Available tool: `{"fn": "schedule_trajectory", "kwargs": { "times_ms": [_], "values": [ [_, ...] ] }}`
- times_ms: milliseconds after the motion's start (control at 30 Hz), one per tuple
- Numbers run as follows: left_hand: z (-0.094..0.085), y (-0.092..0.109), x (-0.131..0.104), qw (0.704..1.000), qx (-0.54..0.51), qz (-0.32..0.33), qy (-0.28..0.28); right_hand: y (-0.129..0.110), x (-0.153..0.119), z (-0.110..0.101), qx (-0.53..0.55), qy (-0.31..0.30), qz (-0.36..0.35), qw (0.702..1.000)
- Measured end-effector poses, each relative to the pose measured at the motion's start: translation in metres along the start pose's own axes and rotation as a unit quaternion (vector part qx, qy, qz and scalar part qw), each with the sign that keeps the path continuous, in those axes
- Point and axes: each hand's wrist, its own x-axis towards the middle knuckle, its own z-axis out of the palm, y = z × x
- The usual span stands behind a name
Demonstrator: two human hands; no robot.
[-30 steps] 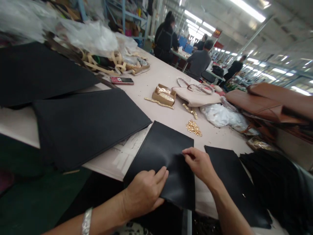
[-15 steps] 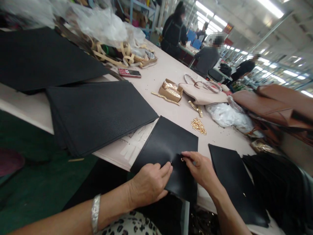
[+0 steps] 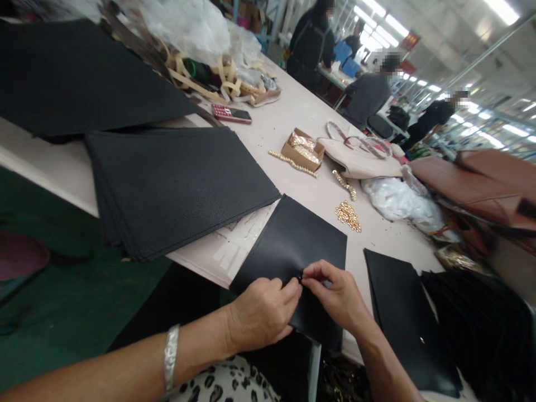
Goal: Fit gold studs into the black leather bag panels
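Observation:
A smooth black panel lies over the table's front edge, under both hands. My left hand grips the panel near its middle, fingers pressed together, with part of the hand at its lower edge. Touching close by, my right hand pinches a small metal piece whose shape is mostly hidden at the fingertips. Beyond the panel sits a pile of small gold rings. Another black panel with a small gold fitting on it lies to the right.
Large black sheets are stacked at left, near a red phone. Farther back are a small cardboard box, a beige bag and plastic wrap. Brown leather pieces lie at right. Several people work in the background.
My right hand has moved left and slightly down, bringing the small metal piece to my left fingertips. The whole view has shifted a little.

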Motion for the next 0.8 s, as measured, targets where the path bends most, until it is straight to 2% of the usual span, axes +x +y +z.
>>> {"fn": "schedule_trajectory", "kwargs": {
  "times_ms": [133, 267, 433, 633, 800],
  "values": [
    [0.002, -0.001, 0.0, 1.0, -0.007, 0.004, 0.003, -0.009, 0.001, 0.007, -0.013, -0.001, 0.015, 1.0],
    [0.004, -0.002, -0.001, 1.0, -0.002, 0.005, 0.008, -0.014, 0.006, 0.006, -0.019, -0.007, 0.05, 0.999],
    [0.005, -0.002, -0.001, 1.0, -0.006, 0.005, 0.015, -0.015, 0.02, 0.002, -0.014, -0.054, 0.105, 0.993],
    [0.002, -0.001, 0.0, 1.0, -0.028, -0.002, -0.013, -0.003, 0.035, -0.001, 0.009, -0.104, 0.133, 0.986],
    [0.0, -0.003, 0.001, 0.998, -0.041, -0.001, -0.048, -0.018, 0.046, -0.004, -0.04, -0.126, 0.182, 0.974]
  ]
}}
